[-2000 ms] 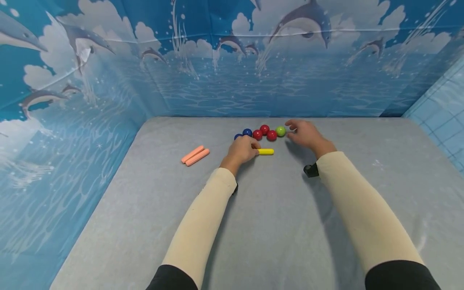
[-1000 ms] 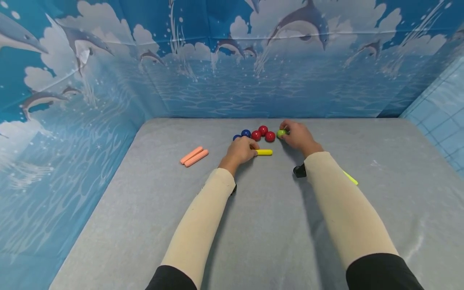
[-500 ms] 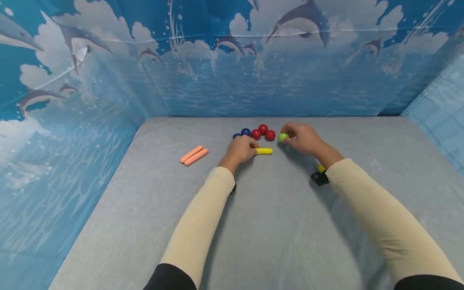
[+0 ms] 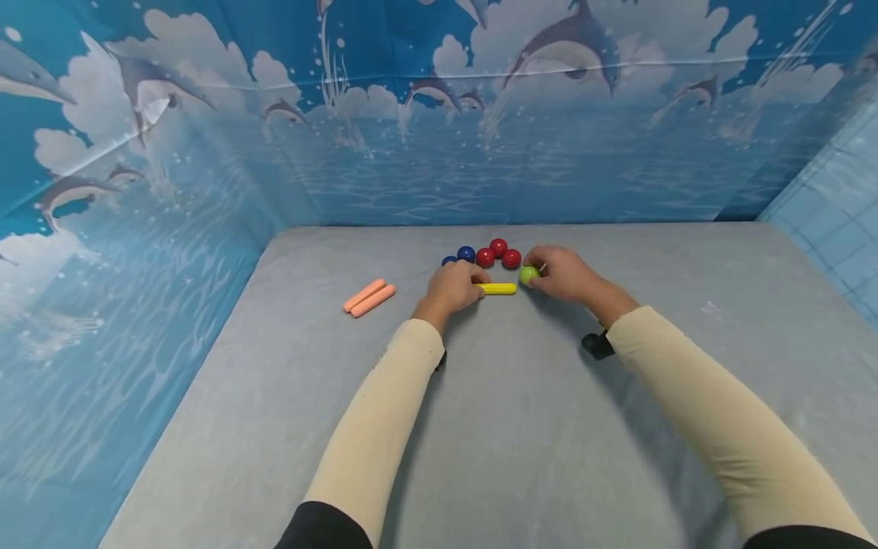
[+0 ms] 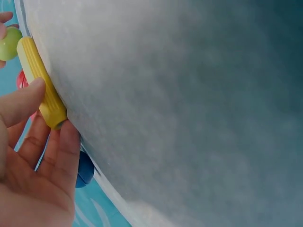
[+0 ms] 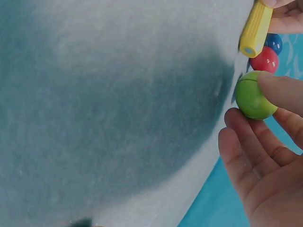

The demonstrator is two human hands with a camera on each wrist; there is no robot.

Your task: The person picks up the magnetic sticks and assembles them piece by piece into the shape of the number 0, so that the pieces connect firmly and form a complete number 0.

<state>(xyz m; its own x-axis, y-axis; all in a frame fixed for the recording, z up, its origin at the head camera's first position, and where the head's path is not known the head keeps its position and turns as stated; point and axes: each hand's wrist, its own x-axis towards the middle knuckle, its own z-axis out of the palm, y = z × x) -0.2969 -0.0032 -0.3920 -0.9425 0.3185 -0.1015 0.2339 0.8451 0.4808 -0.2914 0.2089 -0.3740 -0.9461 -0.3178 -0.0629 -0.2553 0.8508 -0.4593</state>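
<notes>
My left hand (image 4: 453, 288) holds a yellow ribbed stick (image 4: 499, 289) by its left end, thumb on one side and fingers on the other. In the left wrist view the ribbed yellow stick (image 5: 41, 82) has rounded ends, and the thumb presses on its side. My right hand (image 4: 564, 274) pinches a glossy green ball (image 4: 529, 275) just right of the stick's free end. The right wrist view shows a seam round the green ball (image 6: 255, 96), with the thumb on top and fingers below; part of it is hidden by the thumb.
Behind the hands lie three red balls (image 4: 498, 247) and two blue balls (image 4: 466, 254), one of them partly hidden by the left hand. Two peach-coloured sticks (image 4: 369, 297) lie side by side on the left of the grey table (image 4: 507, 427). A blue dolphin-print curtain (image 4: 411, 168) stands at the back edge.
My right hand has reached the green ball, pinched it, and brought it forward and slightly left, away from the red balls. The left hand stays with the yellow stick.
</notes>
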